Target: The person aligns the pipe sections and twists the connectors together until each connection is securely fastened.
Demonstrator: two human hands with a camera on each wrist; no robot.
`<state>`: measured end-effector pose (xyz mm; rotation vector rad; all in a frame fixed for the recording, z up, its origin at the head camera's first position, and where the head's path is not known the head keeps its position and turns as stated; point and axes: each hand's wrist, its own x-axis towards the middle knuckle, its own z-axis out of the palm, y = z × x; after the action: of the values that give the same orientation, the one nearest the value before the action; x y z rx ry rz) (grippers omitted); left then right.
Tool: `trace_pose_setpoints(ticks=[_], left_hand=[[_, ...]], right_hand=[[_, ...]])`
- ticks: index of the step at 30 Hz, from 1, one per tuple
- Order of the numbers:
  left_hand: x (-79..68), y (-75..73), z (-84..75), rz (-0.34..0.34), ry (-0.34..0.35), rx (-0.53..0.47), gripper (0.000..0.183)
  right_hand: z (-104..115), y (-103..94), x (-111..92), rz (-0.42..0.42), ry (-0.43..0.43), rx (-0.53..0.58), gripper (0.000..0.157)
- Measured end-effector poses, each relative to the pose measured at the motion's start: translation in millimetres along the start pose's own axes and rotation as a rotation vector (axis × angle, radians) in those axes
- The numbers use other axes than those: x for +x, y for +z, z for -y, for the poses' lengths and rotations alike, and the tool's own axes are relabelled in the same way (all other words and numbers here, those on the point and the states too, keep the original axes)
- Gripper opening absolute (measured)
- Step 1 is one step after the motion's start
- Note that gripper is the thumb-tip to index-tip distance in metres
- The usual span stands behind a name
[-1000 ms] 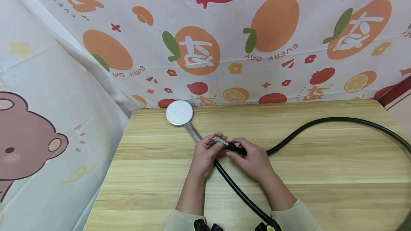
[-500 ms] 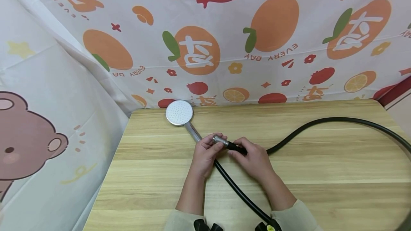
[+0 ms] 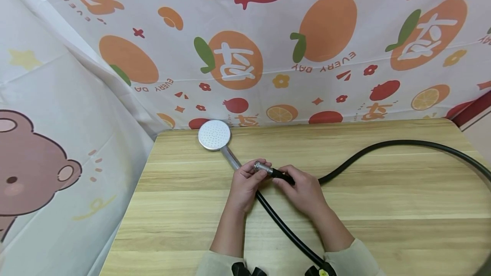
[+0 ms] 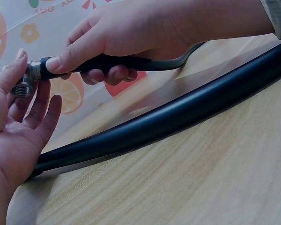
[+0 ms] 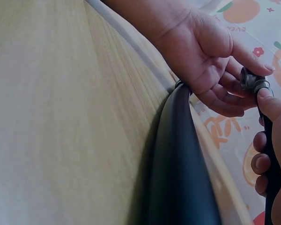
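A silver metal fitting [image 3: 261,166] with a threaded opening sits on the end of a black hose [image 3: 280,176]. My left hand [image 3: 244,188] pinches this fitting between thumb and fingers. Just behind it, the right hand [image 3: 304,191] grips the hose, its thumb close to the metal in the left wrist view. A shower head [image 3: 214,134] with a white, dotted face lies at the table's far left edge. Its grey handle [image 3: 230,157] passes behind my left hand, which hides where it meets the black tube [image 3: 287,230] slanting down between the forearms.
The pale wooden table [image 3: 172,225] lies beneath everything. On the right, the black hose [image 3: 406,142] arcs in a wide loop out of view. A fruit-print cloth [image 3: 284,97] hangs behind the table, and a white cloth with a bear [image 3: 34,165] hangs at left.
The right hand's fingertips have shifted very slightly to the right along the hose. The left hand, the fitting and the shower head look unmoved.
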<state>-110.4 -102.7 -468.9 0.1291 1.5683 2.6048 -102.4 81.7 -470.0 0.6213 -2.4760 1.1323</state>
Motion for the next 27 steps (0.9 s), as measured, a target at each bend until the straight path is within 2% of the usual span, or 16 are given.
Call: trace_pose_setpoints(ticks=[13,27], left_hand=[[0.0,2.4,-1.3,0.011,0.008,0.021,0.021],[-0.5,-0.1,1.5,0.037,0.003,0.033,0.024]], right_hand=[[2.4,-0.6,2.5,-0.018,-0.015,-0.052,0.025],[4.0,-1.7,1.0,0.035,0.019,-0.105,0.021]])
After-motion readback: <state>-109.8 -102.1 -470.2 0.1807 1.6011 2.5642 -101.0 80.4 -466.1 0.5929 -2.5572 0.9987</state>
